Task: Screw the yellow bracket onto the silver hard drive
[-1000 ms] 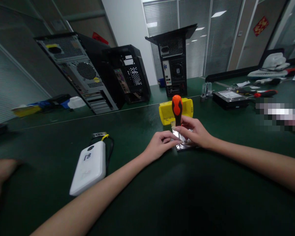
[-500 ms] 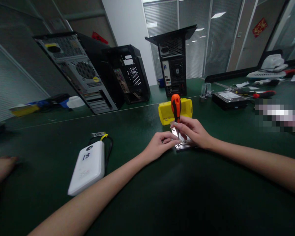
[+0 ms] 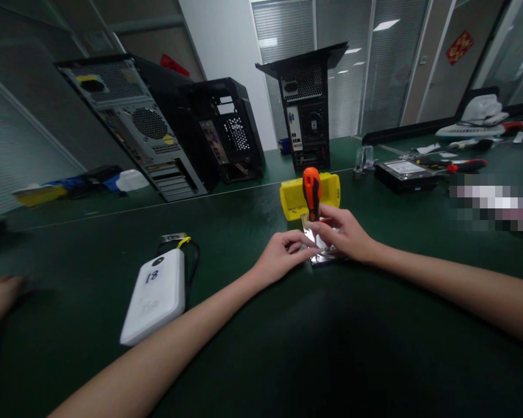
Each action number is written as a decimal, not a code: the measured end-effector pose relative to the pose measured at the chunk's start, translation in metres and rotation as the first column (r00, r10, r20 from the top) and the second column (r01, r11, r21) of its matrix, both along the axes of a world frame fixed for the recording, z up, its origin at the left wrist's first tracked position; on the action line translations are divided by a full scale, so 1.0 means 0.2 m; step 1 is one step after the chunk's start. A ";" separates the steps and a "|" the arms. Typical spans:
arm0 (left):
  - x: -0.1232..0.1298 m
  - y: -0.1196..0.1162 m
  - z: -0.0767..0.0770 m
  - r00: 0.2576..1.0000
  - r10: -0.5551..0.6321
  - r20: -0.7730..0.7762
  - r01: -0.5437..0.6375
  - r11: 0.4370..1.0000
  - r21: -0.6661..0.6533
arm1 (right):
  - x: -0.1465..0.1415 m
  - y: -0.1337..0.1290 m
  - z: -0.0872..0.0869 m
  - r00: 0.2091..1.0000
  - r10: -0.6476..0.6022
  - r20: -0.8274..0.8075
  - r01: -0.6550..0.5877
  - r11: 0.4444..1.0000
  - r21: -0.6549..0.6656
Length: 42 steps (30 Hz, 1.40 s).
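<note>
A screwdriver (image 3: pixel 312 188) with an orange and black handle stands nearly upright over a shiny silver hard drive (image 3: pixel 326 259) lying on the table. My right hand (image 3: pixel 346 232) is closed around the screwdriver low down, where handle meets shaft. From the left, my left hand (image 3: pixel 283 253) reaches the drive, its thumb and forefinger brought together beside the screwdriver's tip. What those fingers pinch, if anything, is hidden. Both hands cover much of the drive. Just behind it stands a yellow open box (image 3: pixel 291 200).
A white power bank (image 3: pixel 154 302) marked 18 lies beside my left forearm. Computer cases (image 3: pixel 307 110) stand at the back. Another hard drive (image 3: pixel 405 174) and several tools (image 3: pixel 466 166) lie to the right. Another person's hand (image 3: pixel 0 296) rests at the far left.
The screwdriver's handle leans slightly differently, and my right fingers have shifted a little around it. My left hand stays in place at the drive. The whole view has drifted slightly.
</note>
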State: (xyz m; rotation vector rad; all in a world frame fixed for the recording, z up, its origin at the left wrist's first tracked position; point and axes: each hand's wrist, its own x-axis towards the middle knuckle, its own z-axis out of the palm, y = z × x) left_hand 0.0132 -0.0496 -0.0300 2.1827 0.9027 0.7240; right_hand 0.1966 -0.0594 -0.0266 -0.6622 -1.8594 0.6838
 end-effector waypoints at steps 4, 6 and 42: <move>0.00 0.00 0.01 1.000 -0.025 0.003 0.025 0.999 -0.028 | 0.01 -0.01 0.01 0.999 0.048 -0.018 -0.047 0.998 0.040; 0.00 0.00 0.01 1.000 -0.027 0.009 0.028 0.999 -0.037 | 0.01 -0.01 0.01 0.997 0.067 -0.024 -0.067 0.998 0.008; 0.01 0.00 0.00 0.995 -0.091 0.040 0.093 0.995 -0.033 | 0.00 0.00 0.00 0.999 0.041 -0.005 -0.041 0.999 0.008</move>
